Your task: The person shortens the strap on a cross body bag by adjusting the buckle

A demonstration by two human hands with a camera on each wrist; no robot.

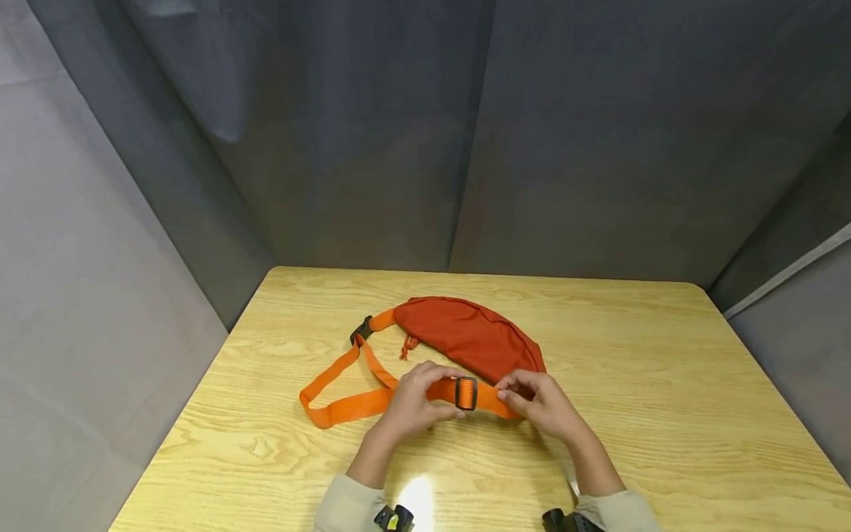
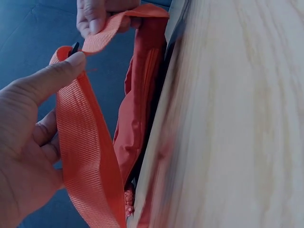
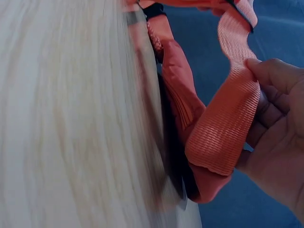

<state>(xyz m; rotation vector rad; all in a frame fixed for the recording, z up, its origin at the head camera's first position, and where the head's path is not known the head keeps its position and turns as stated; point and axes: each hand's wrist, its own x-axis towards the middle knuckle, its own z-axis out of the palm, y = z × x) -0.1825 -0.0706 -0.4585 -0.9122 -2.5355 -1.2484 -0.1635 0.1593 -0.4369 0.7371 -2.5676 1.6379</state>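
A red waist bag (image 1: 468, 329) lies on the table with its orange webbing strap (image 1: 359, 406) looped toward me. My left hand (image 1: 411, 405) holds the strap by the black slider buckle (image 1: 466, 394), thumb at its lower edge and fingers at its upper edge. In the left wrist view, the thumb of that left hand (image 2: 33, 128) presses against the slider's edge. To the right of the slider, my right hand (image 1: 541, 403) pinches the strap between thumb and fingers. The right wrist view shows the strap (image 3: 225, 118) bending down from this grip toward the bag.
A black side-release buckle (image 1: 362, 330) joins the strap at the bag's left end. A red cord zip pull (image 1: 408, 346) hangs from the bag's edge. The wooden table (image 1: 665, 384) reaches back to a dark grey curtain (image 1: 565, 148), with lighter panels at both sides.
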